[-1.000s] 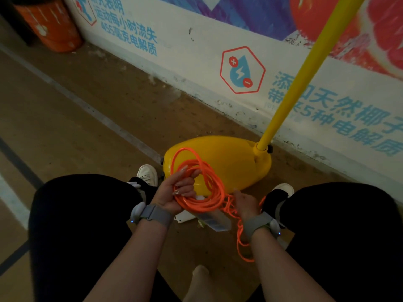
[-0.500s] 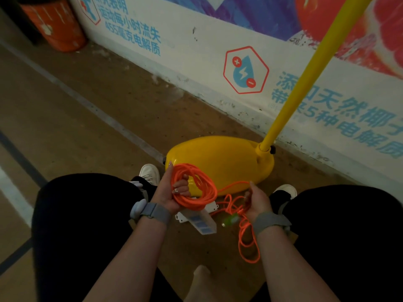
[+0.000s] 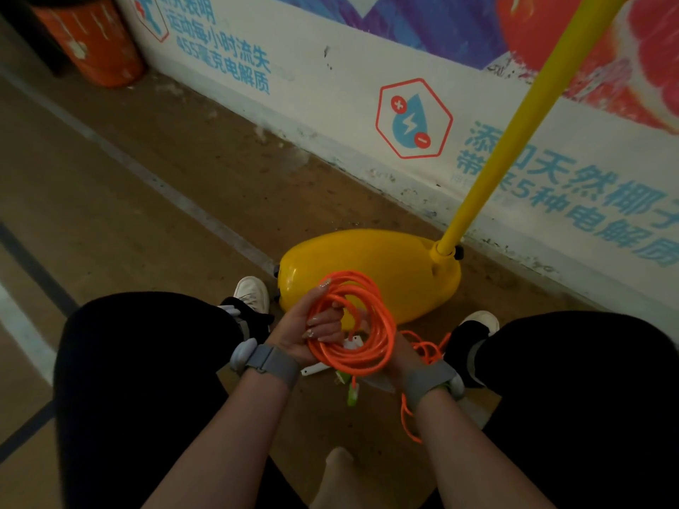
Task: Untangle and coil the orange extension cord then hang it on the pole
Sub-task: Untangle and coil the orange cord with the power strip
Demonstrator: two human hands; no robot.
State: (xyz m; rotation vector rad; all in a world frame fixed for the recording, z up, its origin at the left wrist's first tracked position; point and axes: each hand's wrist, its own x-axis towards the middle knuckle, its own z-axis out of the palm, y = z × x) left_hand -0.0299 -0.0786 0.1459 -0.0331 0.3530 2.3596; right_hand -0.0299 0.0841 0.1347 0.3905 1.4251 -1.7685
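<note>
Orange cord [image 3: 362, 325] coiled in loops, gripped by left hand [image 3: 312, 330] above floor [image 3: 147, 222], hides most of right hand [image 3: 398, 352] so its grip is unclear, loose tail dangling by right wrist, yellow base [image 3: 371, 266] and pole [image 3: 514, 130] just behind.

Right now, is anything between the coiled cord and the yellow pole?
Nothing visible blocks the way. The cord is looped in the left hand, in front of the yellow base; the pole rises clear behind it. A loose tail hangs by the right hand.
</note>
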